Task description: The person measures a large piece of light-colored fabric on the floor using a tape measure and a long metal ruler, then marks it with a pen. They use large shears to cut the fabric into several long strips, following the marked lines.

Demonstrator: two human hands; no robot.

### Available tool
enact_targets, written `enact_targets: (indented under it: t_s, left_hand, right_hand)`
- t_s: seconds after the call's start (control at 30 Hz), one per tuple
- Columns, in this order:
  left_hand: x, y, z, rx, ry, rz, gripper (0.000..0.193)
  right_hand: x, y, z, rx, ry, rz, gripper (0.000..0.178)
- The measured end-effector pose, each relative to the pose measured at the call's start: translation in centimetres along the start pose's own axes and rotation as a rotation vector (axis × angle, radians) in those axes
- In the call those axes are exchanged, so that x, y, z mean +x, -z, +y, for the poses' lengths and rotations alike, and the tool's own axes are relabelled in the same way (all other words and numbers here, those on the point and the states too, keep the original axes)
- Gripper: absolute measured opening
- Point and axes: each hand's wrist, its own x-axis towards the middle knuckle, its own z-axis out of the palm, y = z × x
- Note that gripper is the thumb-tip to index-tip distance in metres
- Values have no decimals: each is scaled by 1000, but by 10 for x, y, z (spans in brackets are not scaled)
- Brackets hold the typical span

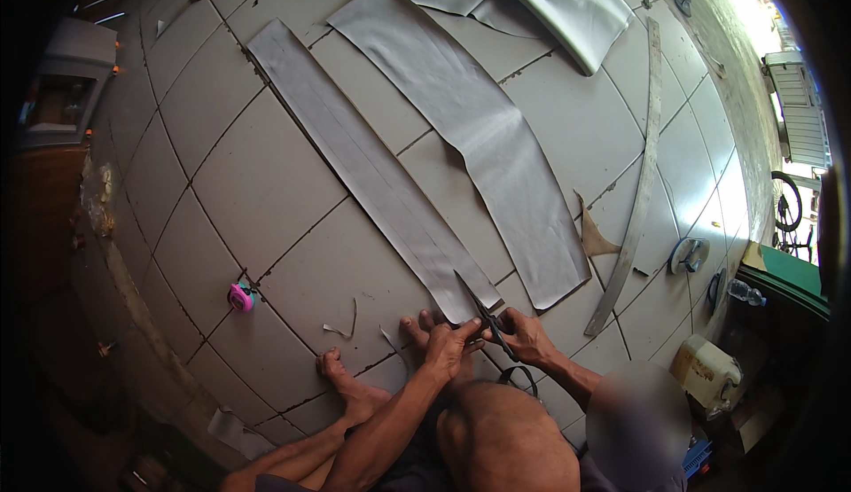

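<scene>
A long narrow strip of grey sheet material [355,155], apparently leatherette, lies slantwise on the tiles with a faint line along it. My left hand [448,348] is closed on its near end, thumb on top. Dark scissors [475,295] point up and left over that end, their blades partly on the strip. My right hand [525,341] is shut around the scissor handles, close beside the left. Just right of the strip lies a wider grey piece [505,151], flat with slight waves. My bare feet [350,386] rest near the strip's end.
More folded grey material [567,4] lies at the far side. A long flat metal ruler [643,191] lies at right, near a tan scrap [598,233]. A pink tape measure [240,296] sits at left. A yellowish jerrycan [706,370] and plastic bottle [746,292] stand lower right.
</scene>
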Motion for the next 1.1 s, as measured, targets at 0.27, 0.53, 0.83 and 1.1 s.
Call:
enact_targets:
  t_s: [0.27,0.53,0.83,1.1]
  left_hand:
    - [-6,-2,-3,44,5,-22,23]
    - [-6,1,-6,45,15,-45,49]
    - [-11,0,-5,87,16,-37,53]
    - [-15,-3,-8,102,9,-16,37]
  right_hand:
    - [7,-2,-6,45,84,34,72]
    - [12,-2,-10,34,44,6,75]
    - [16,-3,-17,22,74,33,74]
    - [19,-1,-25,0,33,-6,77]
